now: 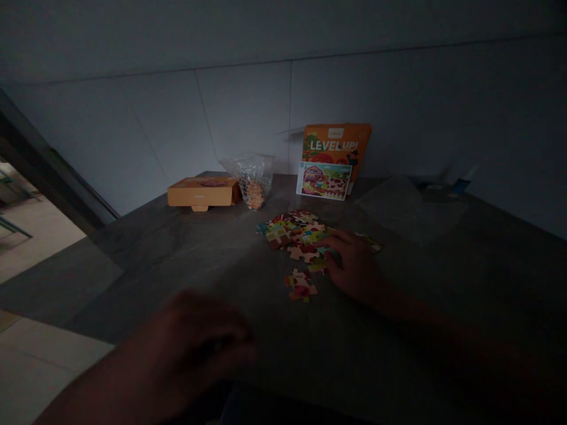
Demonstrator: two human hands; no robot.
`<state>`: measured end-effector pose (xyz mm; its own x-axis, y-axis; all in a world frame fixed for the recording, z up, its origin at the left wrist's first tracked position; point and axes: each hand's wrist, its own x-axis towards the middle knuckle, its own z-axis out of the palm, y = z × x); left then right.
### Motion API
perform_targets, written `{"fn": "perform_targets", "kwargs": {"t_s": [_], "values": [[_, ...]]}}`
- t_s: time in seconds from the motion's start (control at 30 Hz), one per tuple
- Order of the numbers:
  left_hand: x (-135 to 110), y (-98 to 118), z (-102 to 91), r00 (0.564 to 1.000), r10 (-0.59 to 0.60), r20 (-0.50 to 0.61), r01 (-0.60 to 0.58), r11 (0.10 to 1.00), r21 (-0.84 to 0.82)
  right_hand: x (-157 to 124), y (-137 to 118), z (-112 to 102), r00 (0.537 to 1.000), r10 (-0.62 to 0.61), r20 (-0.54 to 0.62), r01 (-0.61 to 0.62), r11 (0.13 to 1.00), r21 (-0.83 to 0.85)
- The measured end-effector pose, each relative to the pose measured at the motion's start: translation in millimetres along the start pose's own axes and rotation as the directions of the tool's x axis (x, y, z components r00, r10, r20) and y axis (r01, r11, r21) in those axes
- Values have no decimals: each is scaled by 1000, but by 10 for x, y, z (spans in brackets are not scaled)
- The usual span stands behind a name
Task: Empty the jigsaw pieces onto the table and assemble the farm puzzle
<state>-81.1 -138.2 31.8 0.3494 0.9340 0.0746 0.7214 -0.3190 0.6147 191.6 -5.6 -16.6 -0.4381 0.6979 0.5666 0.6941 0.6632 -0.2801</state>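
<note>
My right hand rests on the near edge of a loose patch of colourful jigsaw puzzle pieces, its fingers touching them and nothing visibly held. A smaller joined group of pieces lies just left of that hand. Blurred and dark, my left hand hovers at the near edge of the view, with its fingers curled and their insides hidden. It is nearest the table's bare grey top, well short of the pieces.
Along the wall stand an orange "LEVEL UP!" puzzle box, a farm picture card, a clear bag of pieces and a flat orange box. A clear plastic sheet lies right. The grey table's left edge meets a tiled floor.
</note>
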Motion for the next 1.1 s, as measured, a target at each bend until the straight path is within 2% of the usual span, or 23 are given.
{"fn": "perform_targets", "kwargs": {"t_s": [0.07,0.17,0.2,0.27,0.33,0.4,0.5,0.6,0.7,0.8,0.97,1.1], "values": [[579,34,-72,987,159,15,-160,983,86,-19,41,-11,999,-35,25,35,999,-12],[1369,-115,87,920,363,-146,-306,899,313,-51,93,-33,990,-80,117,83,996,-17],[1540,-192,167,893,423,-156,-346,865,364,-57,110,-37,986,-84,147,86,996,-10],[1701,-331,288,846,527,-77,-463,799,384,-56,142,-37,979,-82,186,82,997,11],[1666,-402,304,824,564,-46,-513,778,362,-41,167,-24,979,-73,188,70,997,21],[1548,-403,224,816,578,1,-556,785,274,-21,176,-12,984,-52,172,51,999,8],[1423,-356,69,835,535,132,-551,816,175,-11,121,-39,990,-55,127,57,998,-9],[1426,-349,31,868,462,180,-492,851,185,-44,-31,-135,972,-190,141,182,981,69],[1481,-385,100,882,427,199,-462,867,186,-90,-198,-216,911,-311,270,272,947,172],[1537,-426,182,884,425,192,-458,870,183,-104,-263,-209,881,-319,348,258,943,211],[1620,-468,269,923,373,92,-384,904,189,-79,-203,-126,903,-272,331,220,957,186],[1637,-453,310,922,384,48,-387,909,156,-87,-183,-140,887,-329,324,273,939,207]]}}
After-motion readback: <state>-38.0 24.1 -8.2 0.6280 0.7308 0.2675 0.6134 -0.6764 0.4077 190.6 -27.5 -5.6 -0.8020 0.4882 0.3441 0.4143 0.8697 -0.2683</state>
